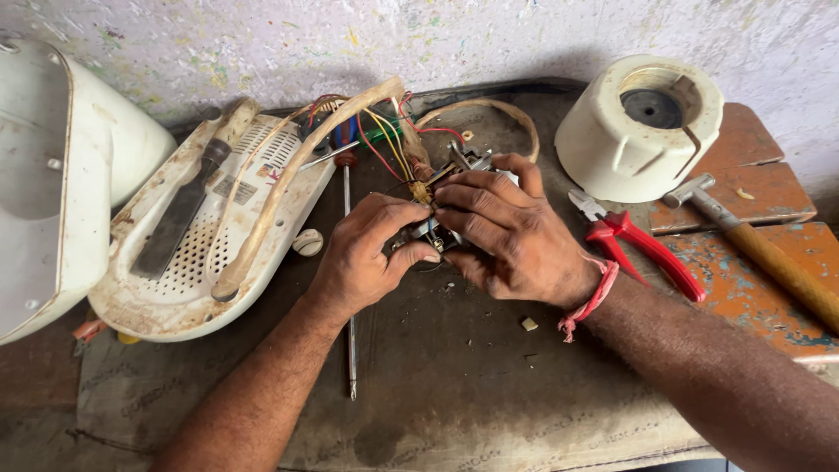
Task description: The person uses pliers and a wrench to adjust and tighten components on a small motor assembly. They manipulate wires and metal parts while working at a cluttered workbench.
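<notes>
at the mat's [454, 376] centre both hands pinch a small wired switch [434, 229]: left hand [367, 253] grips it from seven o'clock, right hand [507, 232] clamps over it from three o'clock. its wires [384, 144] run off toward eleven o'clock, to the white cover [188, 253]. pliers [638, 245] lie nearer the right hand.

I see one label [234, 187]: a small pale rectangle with a red-and-blue mark, on the white grille cover [175, 288] at nine o'clock of my hands.
</notes>
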